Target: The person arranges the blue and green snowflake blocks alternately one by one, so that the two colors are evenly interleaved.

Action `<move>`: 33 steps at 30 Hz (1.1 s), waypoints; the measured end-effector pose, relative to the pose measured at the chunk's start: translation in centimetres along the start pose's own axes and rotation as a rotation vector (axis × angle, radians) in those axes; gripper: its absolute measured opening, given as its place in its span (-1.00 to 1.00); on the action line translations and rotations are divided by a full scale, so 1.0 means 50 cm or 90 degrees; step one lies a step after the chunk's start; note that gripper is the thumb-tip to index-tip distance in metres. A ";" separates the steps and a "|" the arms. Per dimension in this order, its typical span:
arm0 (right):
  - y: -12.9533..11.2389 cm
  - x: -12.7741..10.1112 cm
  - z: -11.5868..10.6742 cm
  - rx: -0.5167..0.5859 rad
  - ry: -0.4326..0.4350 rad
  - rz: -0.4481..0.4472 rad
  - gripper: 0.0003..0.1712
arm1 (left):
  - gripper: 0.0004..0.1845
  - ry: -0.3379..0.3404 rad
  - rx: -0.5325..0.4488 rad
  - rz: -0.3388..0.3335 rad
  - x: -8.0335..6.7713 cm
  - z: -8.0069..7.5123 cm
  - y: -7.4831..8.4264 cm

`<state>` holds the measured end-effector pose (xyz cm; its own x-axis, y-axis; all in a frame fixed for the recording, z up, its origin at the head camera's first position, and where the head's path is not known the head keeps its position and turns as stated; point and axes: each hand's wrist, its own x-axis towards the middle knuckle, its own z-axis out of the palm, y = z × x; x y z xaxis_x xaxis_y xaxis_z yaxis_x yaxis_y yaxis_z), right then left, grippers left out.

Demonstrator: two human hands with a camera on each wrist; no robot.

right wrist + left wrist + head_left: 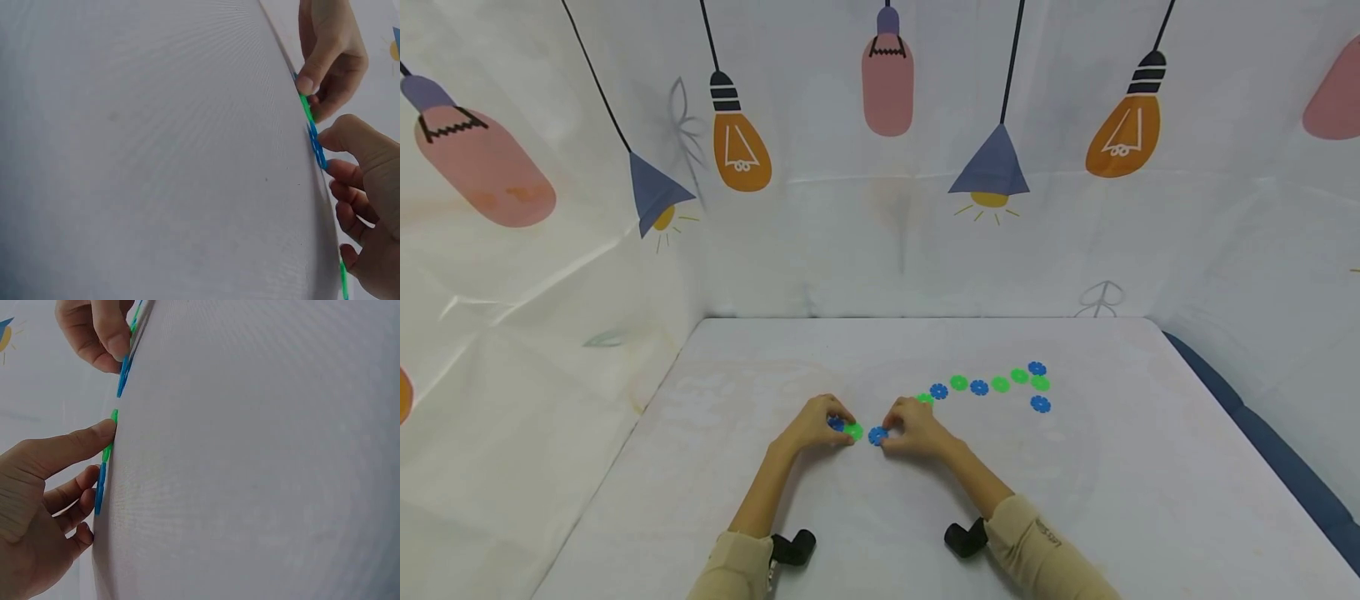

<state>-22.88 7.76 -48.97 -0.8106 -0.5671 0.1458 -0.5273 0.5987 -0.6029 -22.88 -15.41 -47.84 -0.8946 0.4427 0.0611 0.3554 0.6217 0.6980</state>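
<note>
White tabletop [1150, 483] bears plastic discs [1000, 384] before a lamp-printed backdrop [850, 233].

On the smooth, matt tabletop [880, 508], plastic-looking discs [979, 387] are seen; to its left, creased, faintly glossy sheeting [512, 308] is shown.

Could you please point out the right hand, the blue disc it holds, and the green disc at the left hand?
Right hand [919, 428]: head view, on its back.
Blue disc [876, 436]: head view, on its uncovered upper face.
Green disc [854, 431]: head view, on its uncovered upper face.
</note>
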 end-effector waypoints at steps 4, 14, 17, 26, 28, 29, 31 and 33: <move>-0.005 0.003 0.002 -0.013 0.005 0.000 -0.79 | -0.72 0.004 -0.002 0.005 0.001 0.001 -0.002; -0.018 0.009 0.006 -0.041 0.013 -0.004 -0.80 | -0.72 0.002 0.002 0.004 0.001 0.002 -0.002; -0.020 0.010 0.006 -0.041 0.011 -0.001 -0.81 | -0.72 0.003 0.004 0.001 0.001 0.002 -0.002; -0.018 0.007 0.007 -0.029 0.010 0.010 -0.79 | -0.73 0.004 0.001 -0.012 0.000 0.003 0.000; -0.017 0.006 0.006 -0.027 0.011 0.007 -0.78 | -0.73 0.005 0.005 -0.008 -0.001 0.003 0.000; -0.016 0.005 0.006 -0.026 0.013 0.004 -0.78 | -0.73 0.006 0.006 -0.007 -0.001 0.003 0.001; -0.015 0.004 0.006 -0.025 0.014 -0.002 -0.78 | -0.73 0.007 0.009 -0.006 -0.001 0.003 0.001; -0.013 0.004 0.007 -0.025 0.015 -0.011 -0.77 | -0.72 0.009 0.010 -0.006 -0.001 0.003 0.002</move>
<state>-22.60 7.08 -48.81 -0.8073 -0.5637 0.1745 -0.5500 0.6115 -0.5689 -22.77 -15.26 -47.87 -0.9016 0.4277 0.0650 0.3510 0.6354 0.6878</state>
